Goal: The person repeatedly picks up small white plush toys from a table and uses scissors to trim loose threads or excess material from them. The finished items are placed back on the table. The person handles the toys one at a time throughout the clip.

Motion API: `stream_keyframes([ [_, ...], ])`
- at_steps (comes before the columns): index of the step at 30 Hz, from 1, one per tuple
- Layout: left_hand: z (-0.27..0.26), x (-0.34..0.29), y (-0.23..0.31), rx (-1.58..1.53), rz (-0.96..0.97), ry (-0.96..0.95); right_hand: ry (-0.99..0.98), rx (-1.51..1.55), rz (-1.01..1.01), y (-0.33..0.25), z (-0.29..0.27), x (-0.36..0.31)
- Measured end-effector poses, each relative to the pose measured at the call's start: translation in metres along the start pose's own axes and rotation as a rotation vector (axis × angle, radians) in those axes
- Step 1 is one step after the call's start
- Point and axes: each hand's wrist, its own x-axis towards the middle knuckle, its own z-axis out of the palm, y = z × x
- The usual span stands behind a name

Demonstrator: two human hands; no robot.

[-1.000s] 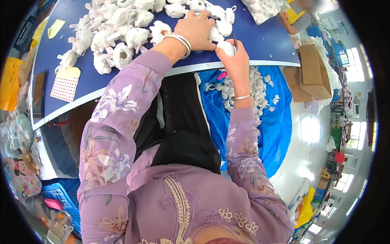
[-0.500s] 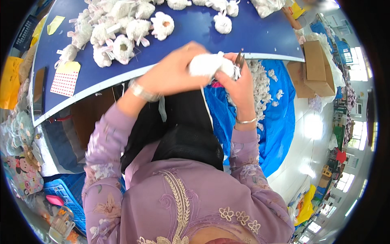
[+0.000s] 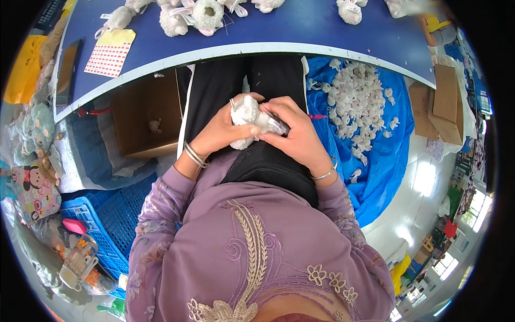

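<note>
Over my lap, my left hand (image 3: 221, 134) is closed around a small fluffy white plush toy (image 3: 245, 114), thumb pressed along its lower side. My right hand (image 3: 298, 129) meets it from the other side, fingers bent around a small dark and silvery tool (image 3: 278, 125). The tool's inner end lies against the plush; its exact kind is hard to make out, as my fingers cover much of it. Several similar white plush heads (image 3: 208, 16) lie on the blue table beyond my hands.
The blue table's pale edge (image 3: 241, 49) crosses ahead. A yellow sheet with red marks (image 3: 110, 53) lies on it. Beneath at left is a cardboard box (image 3: 142, 115); at right, a blue sheet (image 3: 383, 185) bears a heap of small white plush pieces (image 3: 357, 102). A blue crate (image 3: 115, 222) stands left.
Both hands have come down from the table edge to my lap with the plush toy. The view has tipped lower, showing less of the table and more of the heap at right.
</note>
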Motion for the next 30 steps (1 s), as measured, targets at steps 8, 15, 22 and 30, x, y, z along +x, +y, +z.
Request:
stream_keyframes([
  [8,-0.007,0.008,-0.010,0.039,0.043,0.050,0.041,0.319,0.111,0.019,0.004,-0.003],
  [15,-0.009,0.009,-0.011,0.030,-0.045,0.065,0.132,0.013,-0.072,0.006,0.001,0.002],
  [22,-0.010,0.012,-0.016,-0.001,-0.088,0.039,0.143,0.155,0.125,0.007,0.000,0.001],
  [30,-0.011,0.013,-0.017,0.037,-0.102,-0.003,0.094,0.753,0.386,0.025,-0.004,-0.006],
])
